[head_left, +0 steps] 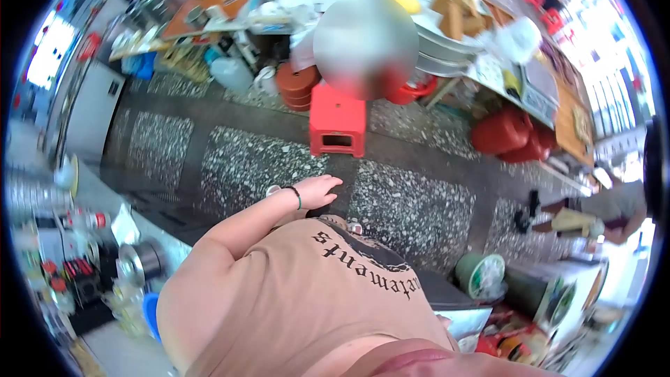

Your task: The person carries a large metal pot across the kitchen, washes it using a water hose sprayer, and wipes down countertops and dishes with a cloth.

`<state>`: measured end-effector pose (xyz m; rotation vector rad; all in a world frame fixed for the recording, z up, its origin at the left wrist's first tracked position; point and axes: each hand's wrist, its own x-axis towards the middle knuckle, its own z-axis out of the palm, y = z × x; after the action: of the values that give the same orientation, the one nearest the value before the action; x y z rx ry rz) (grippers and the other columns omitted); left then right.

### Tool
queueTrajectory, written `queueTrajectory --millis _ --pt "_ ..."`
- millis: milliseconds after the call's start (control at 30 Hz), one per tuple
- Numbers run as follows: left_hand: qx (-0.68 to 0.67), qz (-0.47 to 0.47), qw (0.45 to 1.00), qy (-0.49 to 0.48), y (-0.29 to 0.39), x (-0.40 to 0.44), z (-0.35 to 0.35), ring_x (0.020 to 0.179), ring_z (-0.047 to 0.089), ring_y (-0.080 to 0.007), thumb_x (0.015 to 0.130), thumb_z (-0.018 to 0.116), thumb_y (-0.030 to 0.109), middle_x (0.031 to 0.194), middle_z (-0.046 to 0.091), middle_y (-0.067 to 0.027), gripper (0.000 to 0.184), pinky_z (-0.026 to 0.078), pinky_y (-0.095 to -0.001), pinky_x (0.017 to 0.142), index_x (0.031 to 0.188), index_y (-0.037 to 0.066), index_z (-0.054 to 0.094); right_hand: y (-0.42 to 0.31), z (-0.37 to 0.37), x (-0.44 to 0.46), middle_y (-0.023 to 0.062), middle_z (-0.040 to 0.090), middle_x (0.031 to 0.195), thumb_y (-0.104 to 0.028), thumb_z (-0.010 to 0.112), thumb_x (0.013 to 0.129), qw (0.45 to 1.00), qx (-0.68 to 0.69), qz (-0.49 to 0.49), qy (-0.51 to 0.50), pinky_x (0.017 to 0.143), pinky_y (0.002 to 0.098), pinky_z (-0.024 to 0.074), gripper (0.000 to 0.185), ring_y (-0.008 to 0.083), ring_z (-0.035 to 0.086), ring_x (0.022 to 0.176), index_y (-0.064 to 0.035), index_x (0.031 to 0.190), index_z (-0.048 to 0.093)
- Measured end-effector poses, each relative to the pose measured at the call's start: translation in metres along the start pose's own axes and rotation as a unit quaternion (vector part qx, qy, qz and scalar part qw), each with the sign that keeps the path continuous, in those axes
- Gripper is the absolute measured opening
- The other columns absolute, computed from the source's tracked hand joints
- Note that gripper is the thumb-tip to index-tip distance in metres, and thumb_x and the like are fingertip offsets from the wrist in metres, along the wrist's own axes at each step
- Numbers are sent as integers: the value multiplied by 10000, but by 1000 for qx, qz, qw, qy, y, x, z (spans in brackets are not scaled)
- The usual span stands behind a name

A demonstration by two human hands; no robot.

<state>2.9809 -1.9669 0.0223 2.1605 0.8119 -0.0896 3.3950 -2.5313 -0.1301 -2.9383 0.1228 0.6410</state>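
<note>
While the left hand [315, 193] hung near the square red plastic stool [338, 108], loosely open, seemingly empty fingers [331, 183] worked fine. Right hand [444, 322]? Couldn't tell.

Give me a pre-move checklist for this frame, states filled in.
1. Left hand free: ok, nothing visibly held.  Left hand.
2. Right hand free: cannot tell, not clearly visible.
3. Red stool upright: ok.
4. Left hand apart from red stool: ok, not touching.
5. Green bin covered: not ok, open, clear plastic showing.
6. Other person apart from left hand: ok, over at the picture's right.
</note>
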Motion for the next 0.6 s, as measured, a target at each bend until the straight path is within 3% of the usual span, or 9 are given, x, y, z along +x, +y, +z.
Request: queueTrajectory --millis 33,67,100,167,233,267,333,467,600 --pt "-11 -16 1000 19 -13 -14 -7 1018 521 -309 836 516 211 1136 514 -167 416 430 -369 868 1206 32 452 -30 6 -5 143 618 839 -135 589 697 999 21 -44 -8 717 375 472 211 290 594 777 -21 875 571" --pt "-29 -24 999 36 -27 -29 -15 1025 517 -307 836 517 212 1135 515 -169 418 426 -368 873 1207 31 452 -84 16 -38 151 600 816 -132 559 690 993 -3 -84 87 749 386 457 196 307 579 771 -22 849 530" --pt "-45 -32 997 55 -43 -45 -24 1032 513 -304 835 518 213 1134 515 -172 420 423 -367 877 1207 30 451 -124 30 -40 151 593 808 -132 559 689 985 70 -155 18 745 388 453 188 309 574 771 -29 841 518" --pt "-65 -57 992 87 -87 -78 -39 1028 514 -305 834 520 218 1113 523 -175 426 423 -368 875 1209 29 447 -256 28 -128 120 582 797 -110 548 707 944 25 -326 -39 725 343 453 182 237 574 771 -29 866 510" --pt "-43 -17 981 189 -149 -114 -47 992 528 -309 835 518 215 1082 533 -171 423 432 -363 857 1209 30 446 -357 65 -198 105 591 844 -75 516 742 905 103 -396 -118 723 317 455 159 198 571 794 -8 886 509" --pt "-93 -43 977 189 -158 -146 -77 948 547 -299 830 527 203 1066 539 -166 420 450 -357 824 1205 30 449 -401 87 -229 118 594 877 -106 589 734 882 136 -423 -158 749 327 453 239 212 572 814 -11 941 514" --pt "-126 -78 959 240 -218 -201 -98 927 556 -282 827 532 191 1060 543 -160 419 457 -349 806 1204 28 450 -483 124 -310 135 601 925 -160 680 696 848 20 -523 -85 788 335 447 378 242 579 867 -18 1006 516" --pt "-218 -196 889 351 -298 -310 -140 856 579 -208 830 534 135 1046 557 -134 416 470 -312 771 1218 20 438 -616 215 -405 205 595 1023 -241 717 643 816 -140 -558 -54 835 387 439 534 342 565 974 -24 1088 519" --pt "-313 -239 810 433 -370 -384 -155 849 570 -165 838 524 82 1043 560 -107 396 467 -276 766 1219 17 435 -721 293 -498 189 640 867 -258 636 710 796 -156 -564 -155 760 370 468 357 308 619 834 -14 971 627"
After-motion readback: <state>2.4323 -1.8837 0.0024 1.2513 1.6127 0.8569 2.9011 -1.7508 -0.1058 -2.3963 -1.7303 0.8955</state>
